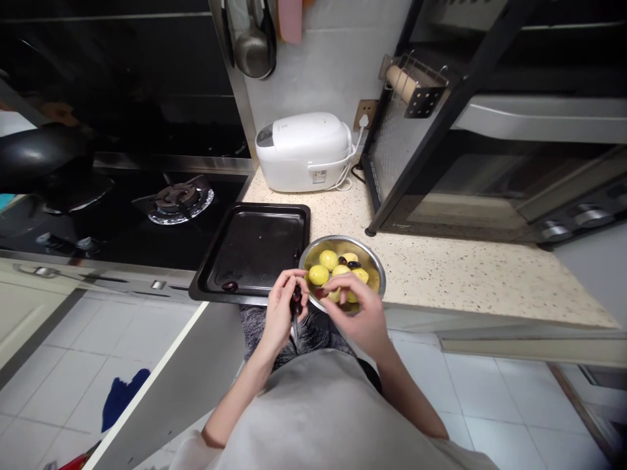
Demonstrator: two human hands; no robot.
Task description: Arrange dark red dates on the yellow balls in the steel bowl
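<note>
Grey shirt [313, 411], mine: cropped by the lower edge. Patterned trousers [255, 333]: partly covered by my arms and shirt.

Left hand [285, 303]: fingers curled around dark red ovals [296, 301], at the near rim of a metal bowl; how many I hold is hidden by the fingers. A thin pale strip shows below them (I cannot make out what it is).

Right hand [355, 307]: blurred, over the bowl's near side, thumb and fingertips bent toward each other. A reddish bit [321, 294] shows by the fingertips; I cannot tell whether I grip it.

Metal bowl [376, 271]: on the counter, holding yellow rounded pieces [328, 260], with dark ovals [353, 264] lying on top; my right hand conceals part of the contents.

Black tray [255, 245]: just left of the bowl; one dark red piece [229, 286] near its front left corner.

Speckled counter [470, 277]: beneath bowl and tray.

Gas burner [176, 199]: left of the tray. Dark pan [39, 156]: cut off at the left edge.

White appliance [306, 153]: behind the tray, its small label unreadable.

Oven [509, 176]: right side, cut off.

Ladle [252, 52]: hanging on the wall, handle cropped above.
</note>
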